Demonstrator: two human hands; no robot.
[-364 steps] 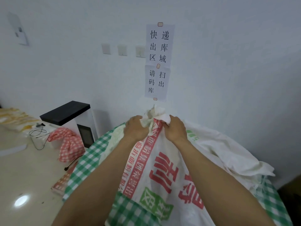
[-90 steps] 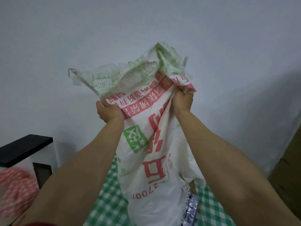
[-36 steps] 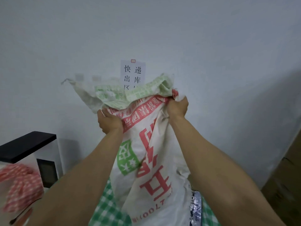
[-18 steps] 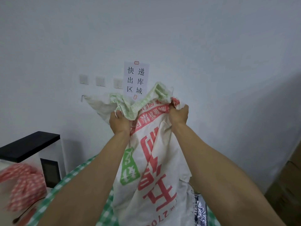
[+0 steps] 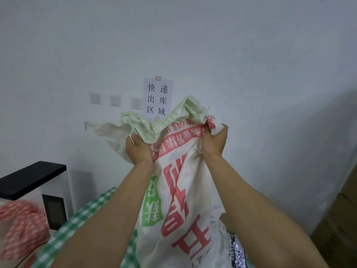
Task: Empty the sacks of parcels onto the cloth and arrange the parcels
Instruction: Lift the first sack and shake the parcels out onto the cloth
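Closer together than before, left grip [image 5: 138, 149] and right grip [image 5: 214, 142] each clutch the sack [image 5: 185, 200] by its bunched end above the cloth [image 5: 77, 219].

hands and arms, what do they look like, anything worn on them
Left hand and right hand are bare: no gloves, rings or watch visible. Both forearms are uncovered as far as the frame shows, with no sleeve in view.

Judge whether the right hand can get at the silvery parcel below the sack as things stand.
Probably not yet: the right hand grips the sack high by its bunched end, and the silvery parcel lies low, partly covered by it. The hand must let go first.
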